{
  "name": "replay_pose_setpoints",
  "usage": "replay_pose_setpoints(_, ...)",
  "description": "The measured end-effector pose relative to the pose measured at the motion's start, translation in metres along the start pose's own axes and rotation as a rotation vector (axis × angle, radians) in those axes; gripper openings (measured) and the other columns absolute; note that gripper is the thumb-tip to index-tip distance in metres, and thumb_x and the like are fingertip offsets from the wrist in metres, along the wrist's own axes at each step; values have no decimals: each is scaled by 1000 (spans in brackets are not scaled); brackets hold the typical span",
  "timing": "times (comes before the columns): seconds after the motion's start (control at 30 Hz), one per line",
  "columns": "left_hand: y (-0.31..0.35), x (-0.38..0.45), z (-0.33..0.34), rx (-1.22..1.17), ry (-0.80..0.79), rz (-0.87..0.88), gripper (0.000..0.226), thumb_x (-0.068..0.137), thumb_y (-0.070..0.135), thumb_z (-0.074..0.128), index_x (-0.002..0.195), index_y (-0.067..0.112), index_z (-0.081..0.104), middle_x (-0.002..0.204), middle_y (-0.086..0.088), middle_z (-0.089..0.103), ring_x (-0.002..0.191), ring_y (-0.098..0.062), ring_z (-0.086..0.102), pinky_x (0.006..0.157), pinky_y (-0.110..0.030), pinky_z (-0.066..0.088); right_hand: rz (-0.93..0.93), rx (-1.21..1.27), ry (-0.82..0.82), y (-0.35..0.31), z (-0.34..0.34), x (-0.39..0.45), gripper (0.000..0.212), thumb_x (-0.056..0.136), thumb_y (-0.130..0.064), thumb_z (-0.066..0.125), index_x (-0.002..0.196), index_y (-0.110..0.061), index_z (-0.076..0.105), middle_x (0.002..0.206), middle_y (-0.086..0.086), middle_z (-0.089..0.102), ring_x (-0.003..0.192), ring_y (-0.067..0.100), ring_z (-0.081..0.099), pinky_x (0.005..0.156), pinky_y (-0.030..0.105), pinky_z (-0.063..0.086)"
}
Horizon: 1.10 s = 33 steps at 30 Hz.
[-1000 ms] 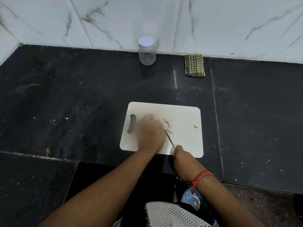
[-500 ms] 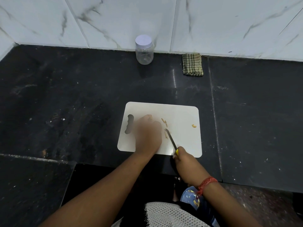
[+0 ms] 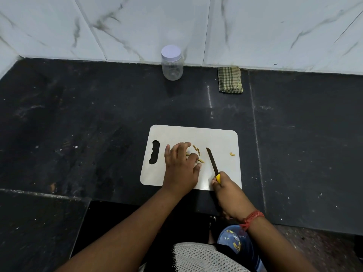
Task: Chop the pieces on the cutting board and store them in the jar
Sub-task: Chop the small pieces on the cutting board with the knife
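Observation:
A white cutting board [image 3: 220,138] lies on the black counter. Several thin yellow-brown pieces [image 3: 197,150] lie near its middle, and one small piece [image 3: 232,154] sits apart at the right. My left hand [image 3: 181,167] rests on the board with curled fingers over some of the pieces. My right hand [image 3: 228,190] grips the yellow handle of a knife [image 3: 212,160], whose dark blade points away from me just right of the pieces. A clear jar [image 3: 172,63] with a white lid on stands by the back wall.
A folded green checked cloth [image 3: 230,80] lies against the marble wall, right of the jar. The counter's front edge runs just below the board. A blue container [image 3: 235,244] with yellow scraps sits low, under my right forearm.
The knife has swung to the right, away from my left hand and the pieces, and its blade now lies clear of them. My left hand stays on the pieces.

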State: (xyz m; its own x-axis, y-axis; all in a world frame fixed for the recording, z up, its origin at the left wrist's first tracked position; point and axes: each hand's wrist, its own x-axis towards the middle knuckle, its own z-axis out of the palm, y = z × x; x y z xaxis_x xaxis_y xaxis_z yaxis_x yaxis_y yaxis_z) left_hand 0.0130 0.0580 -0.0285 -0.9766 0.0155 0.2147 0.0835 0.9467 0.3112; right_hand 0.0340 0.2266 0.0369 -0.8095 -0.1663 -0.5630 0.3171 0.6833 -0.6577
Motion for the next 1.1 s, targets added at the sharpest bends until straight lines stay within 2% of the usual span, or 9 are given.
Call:
replay_pose_setpoints(0.2,-7,6,3,9,6,-30,11,85,32,72,92,24,68,134,-6,48,128,-30,42,117,-61,20,4,26,-14,0,-7,2,19,102,-30,38,93,-14,39,69,14,51,35,20,43,34,24,36)
replay_pose_setpoints(0.43,-9,9,1,-21,61,-69,15,89,26,65,103,21,67,133,-6,50,127,-30,44,119,-58,19,-8,63,-11,-2,-14,3,19,103,-30,37,91,-16,38,63,11,48,29,17,38,35,24,36)
replay_pose_setpoints(0.7,-19,6,-9,64,28,-14,10,88,29,63,95,23,67,131,-6,49,127,-28,44,117,-60,20,-28,79,-21,-4,-17,6,19,103,-32,37,90,-17,39,62,10,49,32,19,39,36,25,37)
replay_pose_setpoints(0.97,-13,15,-8,25,13,-99,8,84,30,71,82,23,68,129,-1,52,126,-25,42,116,-59,23,-38,49,-25,-6,-18,8,19,103,-33,37,89,-19,39,64,10,50,33,19,42,36,26,39)
replay_pose_setpoints(1.1,-12,12,-14,7,38,-120,9,87,30,65,85,22,69,128,-3,52,125,-25,42,116,-59,23,-43,42,-22,-6,-19,7,19,103,-32,38,91,-17,40,66,10,51,34,19,42,36,26,39)
